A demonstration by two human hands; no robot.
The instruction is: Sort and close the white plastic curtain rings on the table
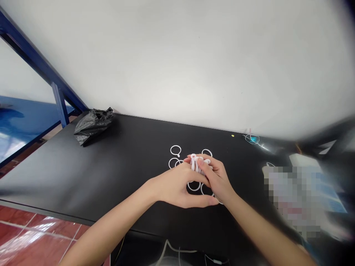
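Observation:
Several thin white rings with small round tabs are bunched together (196, 164) at the fingers of both hands, over the middle of the black table (138, 147). My left hand (183, 186) holds the bunch at its fingers, which are mostly hidden, while its thumb stretches out to the right. From the right, my right hand (219, 177) overlaps the left and presses its fingers onto the bunched rings. Loose on the table around the hands lie more rings, among them one white ring (175, 145) just beyond them and others partly covered by the hands.
A crumpled black plastic bag (94, 125) lies at the far left. On the right are a blurred plastic package (327, 188) and a small clear item with blue marks (252, 139). A white wall (177, 66) rises behind; a blue metal frame (41, 55) stands left.

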